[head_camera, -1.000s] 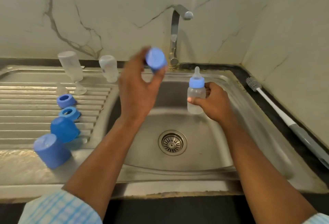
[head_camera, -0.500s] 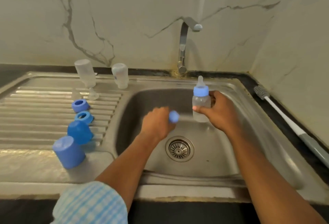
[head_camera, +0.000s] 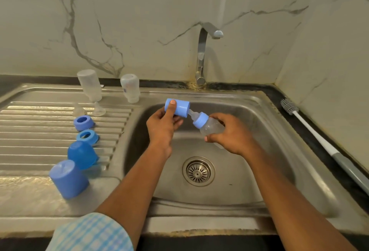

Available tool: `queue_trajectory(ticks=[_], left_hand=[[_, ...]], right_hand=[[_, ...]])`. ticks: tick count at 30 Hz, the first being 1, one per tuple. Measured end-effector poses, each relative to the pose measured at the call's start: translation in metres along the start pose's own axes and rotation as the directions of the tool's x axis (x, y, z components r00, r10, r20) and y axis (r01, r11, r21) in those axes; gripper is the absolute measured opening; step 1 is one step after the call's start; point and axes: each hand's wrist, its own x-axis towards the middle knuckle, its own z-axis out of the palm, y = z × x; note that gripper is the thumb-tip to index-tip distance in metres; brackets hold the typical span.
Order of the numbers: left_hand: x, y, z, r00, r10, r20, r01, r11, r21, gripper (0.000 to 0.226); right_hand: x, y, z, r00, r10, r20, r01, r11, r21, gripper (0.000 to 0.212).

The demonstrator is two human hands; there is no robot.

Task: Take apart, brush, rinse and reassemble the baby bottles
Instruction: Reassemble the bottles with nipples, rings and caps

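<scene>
Head camera: left hand [head_camera: 161, 129] pinches blue cap [head_camera: 179, 109], lying sideways. Right hand [head_camera: 232, 135] grips clear baby bottle [head_camera: 210, 127], tilted, nipple toward 10 o'clock, tip at cap mouth. Both above sink [head_camera: 259, 171].

Blue cap [head_camera: 177, 109], blue-checked sleeve [head_camera: 89, 232]

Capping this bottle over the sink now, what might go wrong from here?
1. The cap in the left hand sits at an angle to the teat; pushed on skewed, it may pinch the teat or not seat.
2. The right hand holds the tilted bottle over the sink; a hard push might knock it loose.
</scene>
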Motion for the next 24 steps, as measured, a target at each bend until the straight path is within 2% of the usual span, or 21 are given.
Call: queue_trajectory(ticks=[5, 9, 18, 22, 24], left_hand=[[-0.004, -0.003, 0.001, 0.996, 0.034, 0.081, -0.039, 0.997, 0.067, 0.009], [-0.006, -0.004, 0.001, 0.991, 0.034, 0.127, -0.046, 0.995, 0.092, 0.014], [-0.002, -0.004, -0.003, 0.975, 0.029, 0.221, -0.057, 0.991, 0.119, 0.006], [0.001, -0.002, -0.008, 0.954, 0.024, 0.298, -0.072, 0.986, 0.151, 0.009], [0.003, -0.002, -0.01, 0.942, 0.032, 0.335, -0.093, 0.982, 0.167, 0.015]], right_hand=[[0.0, -0.002, -0.001, 1.0, -0.014, -0.019, 0.014, 1.0, -0.009, 0.062], [-0.001, -0.005, -0.001, 0.998, -0.007, -0.062, 0.008, 1.0, 0.015, 0.072], [-0.008, -0.015, -0.009, 0.995, -0.077, -0.063, 0.078, 0.997, 0.019, 0.042], [-0.008, -0.014, -0.013, 0.998, -0.048, -0.031, 0.049, 0.998, 0.027, 0.072], [-0.009, -0.014, -0.016, 0.999, -0.045, 0.011, 0.044, 0.998, 0.041, 0.068]])
